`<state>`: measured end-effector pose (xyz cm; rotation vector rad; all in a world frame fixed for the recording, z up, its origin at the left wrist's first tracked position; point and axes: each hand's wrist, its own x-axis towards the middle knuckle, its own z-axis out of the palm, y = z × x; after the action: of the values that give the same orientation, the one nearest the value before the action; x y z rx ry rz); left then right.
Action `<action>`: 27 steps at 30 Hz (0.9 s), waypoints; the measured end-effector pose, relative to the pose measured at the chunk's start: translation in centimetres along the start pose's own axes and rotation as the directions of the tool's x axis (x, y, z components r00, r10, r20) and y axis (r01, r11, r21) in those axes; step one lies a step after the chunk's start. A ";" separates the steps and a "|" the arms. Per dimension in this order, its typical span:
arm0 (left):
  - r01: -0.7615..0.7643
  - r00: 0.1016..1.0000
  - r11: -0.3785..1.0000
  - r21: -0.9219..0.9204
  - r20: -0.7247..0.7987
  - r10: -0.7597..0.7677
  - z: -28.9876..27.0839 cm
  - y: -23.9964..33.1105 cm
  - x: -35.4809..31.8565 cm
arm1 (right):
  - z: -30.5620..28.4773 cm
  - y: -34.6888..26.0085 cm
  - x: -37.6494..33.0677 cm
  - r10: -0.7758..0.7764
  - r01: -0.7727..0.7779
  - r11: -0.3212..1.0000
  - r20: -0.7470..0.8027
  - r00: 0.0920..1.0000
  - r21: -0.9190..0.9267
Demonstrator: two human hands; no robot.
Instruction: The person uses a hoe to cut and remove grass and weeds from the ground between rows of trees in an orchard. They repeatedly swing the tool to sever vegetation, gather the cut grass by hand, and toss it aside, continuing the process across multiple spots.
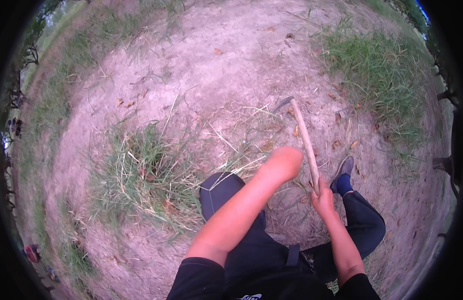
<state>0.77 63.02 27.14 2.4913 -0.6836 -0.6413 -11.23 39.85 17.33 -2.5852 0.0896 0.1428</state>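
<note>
My right hand (323, 198) is wrapped round the lower end of a sickle's wooden handle (305, 135). The sickle's thin curved blade (283, 103) sits at the far end, pointing left, close to the ground. Just left of the handle is my left hand (285, 163), rounded like a fist and slightly blurred. Its fingers are turned away, so what they hold, if anything, is hidden. Pale grass stalks (236, 167) stick out beside the left wrist and pass behind the forearm. A heap of loose green and straw-coloured grass (146, 170) lies to the left of my knee.
Bare, dry soil (216, 75) with scattered brown leaves (336, 144) spreads ahead. Standing green grass (381, 70) grows at the far right, with more along the left side. My bent knee (219, 192) and my shoe (344, 169) are close to the hands.
</note>
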 end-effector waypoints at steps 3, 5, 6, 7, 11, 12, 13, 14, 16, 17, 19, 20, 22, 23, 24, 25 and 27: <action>0.005 1.000 1.000 0.000 -0.001 -0.005 0.3 0.2 -0.1 | -0.1 0.4 -0.6 0.089 -0.091 0.982 0.024 0.996 0.168; 0.004 0.999 1.000 -0.001 0.038 -0.004 -0.4 1.1 -0.3 | -0.2 0.2 0.5 0.100 -0.094 0.953 -0.007 0.995 0.287; 0.001 0.999 1.000 0.007 0.044 -0.002 -0.3 1.2 -0.2 | -0.5 -0.1 1.3 0.101 -0.087 0.934 -0.023 0.995 0.346; -0.002 0.999 1.000 0.014 0.049 0.001 -0.2 1.4 -0.1 | 0.2 0.6 2.3 -0.007 0.048 0.939 -0.119 0.993 0.341; 0.011 0.997 1.000 0.003 0.075 -0.011 0.2 0.9 0.0 | 0.6 -1.6 3.9 0.153 -0.115 0.929 -0.083 0.985 0.352; 0.003 0.997 1.000 -0.009 0.072 -0.002 0.4 1.2 0.5 | 1.2 -0.8 3.6 0.071 -0.031 0.971 -0.165 0.984 0.235; 0.004 0.998 1.000 -0.016 0.068 -0.003 0.4 1.1 0.5 | 1.7 -0.5 3.1 -0.025 0.053 0.992 -0.229 0.973 0.117; 0.006 0.998 1.000 -0.023 0.064 -0.004 0.4 1.1 0.5 | 1.5 -0.1 2.0 0.012 0.002 0.995 -0.136 0.991 0.103; 0.004 0.997 1.000 0.013 0.072 -0.005 0.1 1.2 0.2 | 0.7 0.3 -0.6 0.088 -0.092 0.993 0.058 0.994 0.069; 0.004 0.997 1.000 0.031 0.076 -0.006 -0.1 1.3 0.0 | 0.0 0.2 -1.4 0.159 -0.184 0.961 0.132 0.978 0.205; 0.007 0.996 1.000 0.027 0.083 -0.009 -0.2 1.3 -0.2 | -1.5 -0.2 -2.8 0.265 -0.382 0.817 0.307 0.914 0.432; 0.010 0.996 1.000 0.025 0.087 -0.012 -0.2 1.2 -0.3 | -0.8 0.7 -3.1 0.240 -0.333 0.824 0.251 0.938 0.458; -0.003 0.995 1.000 0.019 0.100 0.001 -0.4 2.0 0.0 | -0.2 3.4 -2.9 0.203 -0.231 0.840 0.110 0.973 0.491; -0.003 0.994 1.000 0.020 0.105 0.001 -0.5 2.1 0.1 | -0.1 4.2 -2.5 0.171 -0.165 0.855 0.034 0.985 0.491; 0.003 0.994 1.000 0.026 0.107 -0.006 -0.5 1.9 -0.1 | -0.3 2.5 -1.5 0.223 -0.211 0.832 0.040 0.974 0.513; 0.014 0.994 0.999 0.032 0.110 -0.017 -0.5 1.6 -0.4 | -0.8 -0.2 -0.4 0.271 -0.255 0.805 0.051 0.961 0.535; 0.012 0.994 1.000 0.017 0.112 -0.014 -0.5 2.1 0.1 | 0.1 0.1 0.6 0.323 -0.211 0.791 -0.098 0.941 0.574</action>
<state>0.43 61.52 28.62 2.4916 -0.7174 -0.7885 -10.61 39.79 17.13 -1.9751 0.5000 -0.0318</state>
